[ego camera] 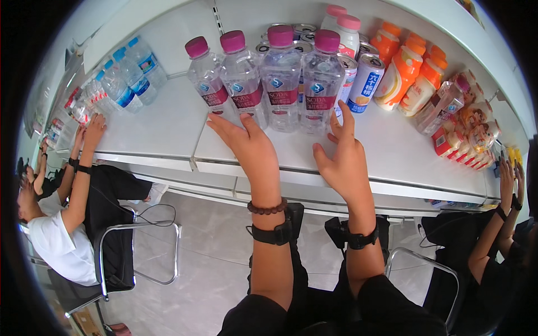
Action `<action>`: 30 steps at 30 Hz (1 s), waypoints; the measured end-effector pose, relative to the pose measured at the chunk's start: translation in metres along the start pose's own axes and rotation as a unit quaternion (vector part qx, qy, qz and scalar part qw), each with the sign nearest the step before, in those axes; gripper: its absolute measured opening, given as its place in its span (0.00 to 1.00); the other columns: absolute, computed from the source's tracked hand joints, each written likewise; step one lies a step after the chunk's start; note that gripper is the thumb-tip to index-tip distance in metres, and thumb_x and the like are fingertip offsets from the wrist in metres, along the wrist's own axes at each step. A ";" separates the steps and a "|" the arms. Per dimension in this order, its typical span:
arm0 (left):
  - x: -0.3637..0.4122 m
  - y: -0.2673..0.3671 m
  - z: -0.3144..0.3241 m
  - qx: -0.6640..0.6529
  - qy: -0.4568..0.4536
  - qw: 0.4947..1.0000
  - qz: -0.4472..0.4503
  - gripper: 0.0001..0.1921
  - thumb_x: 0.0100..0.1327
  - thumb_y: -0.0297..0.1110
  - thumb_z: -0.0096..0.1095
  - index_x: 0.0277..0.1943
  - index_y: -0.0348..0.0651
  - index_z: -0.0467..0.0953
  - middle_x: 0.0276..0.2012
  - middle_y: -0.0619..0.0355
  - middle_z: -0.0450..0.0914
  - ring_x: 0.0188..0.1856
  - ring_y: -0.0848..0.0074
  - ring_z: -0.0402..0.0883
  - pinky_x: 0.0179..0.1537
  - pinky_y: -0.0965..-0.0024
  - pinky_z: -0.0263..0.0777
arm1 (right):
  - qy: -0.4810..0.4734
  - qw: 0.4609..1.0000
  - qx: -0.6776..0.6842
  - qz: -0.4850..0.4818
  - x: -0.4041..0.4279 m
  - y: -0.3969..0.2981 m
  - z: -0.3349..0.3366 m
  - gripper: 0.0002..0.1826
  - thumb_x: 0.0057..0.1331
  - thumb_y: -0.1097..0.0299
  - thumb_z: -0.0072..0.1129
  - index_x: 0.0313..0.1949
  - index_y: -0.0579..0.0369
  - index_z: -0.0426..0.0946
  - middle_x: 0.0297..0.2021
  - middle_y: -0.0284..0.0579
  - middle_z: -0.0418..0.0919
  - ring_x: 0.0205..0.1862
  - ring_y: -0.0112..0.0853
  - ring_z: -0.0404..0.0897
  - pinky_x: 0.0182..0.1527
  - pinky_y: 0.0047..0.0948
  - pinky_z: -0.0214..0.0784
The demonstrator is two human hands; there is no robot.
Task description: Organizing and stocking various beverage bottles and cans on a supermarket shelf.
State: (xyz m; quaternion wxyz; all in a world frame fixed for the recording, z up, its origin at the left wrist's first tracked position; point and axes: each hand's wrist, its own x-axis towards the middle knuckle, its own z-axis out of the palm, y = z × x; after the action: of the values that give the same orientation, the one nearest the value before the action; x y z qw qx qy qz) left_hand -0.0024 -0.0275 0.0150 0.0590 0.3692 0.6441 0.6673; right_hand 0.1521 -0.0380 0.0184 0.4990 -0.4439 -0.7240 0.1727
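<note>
Several clear plastic soda-water bottles (281,80) with magenta caps stand upright in a row at the front of a white shelf (235,145). My left hand (251,145) is before the base of the two left bottles, thumb and fingers apart; whether it touches them I cannot tell. Beside the base of the rightmost bottle (321,84) is my right hand (344,153), its fingers spread and nothing held. Blue-and-white drink cans (366,84) stand behind and to the right of this row, partly hidden by it.
Orange drink bottles (399,77), another soda bottle (443,105) and small wrapped bottles (466,140) stand at right. Water bottles (119,90) are at left. A seated person (63,235) reaches toward the shelf at left, another person's hands (510,180) at right. Metal-framed chairs (138,227) flank me.
</note>
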 end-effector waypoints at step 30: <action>-0.008 0.004 0.013 -0.004 0.045 0.999 0.017 0.38 0.64 0.22 0.46 0.71 0.20 0.37 0.72 0.29 0.44 0.76 0.47 0.45 0.75 0.58 0.37 | 0.216 0.975 -0.052 0.002 0.017 0.037 -0.078 0.30 0.55 0.81 0.55 0.60 0.61 0.64 0.61 0.58 0.59 0.45 0.42 0.76 0.41 0.32 0.77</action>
State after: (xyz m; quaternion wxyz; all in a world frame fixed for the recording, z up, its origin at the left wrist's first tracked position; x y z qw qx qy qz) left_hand 0.0121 -0.0217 0.0143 0.0200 0.3490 0.6373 0.6867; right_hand 0.2366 -0.0189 0.0368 0.6198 -0.4977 -0.6057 0.0360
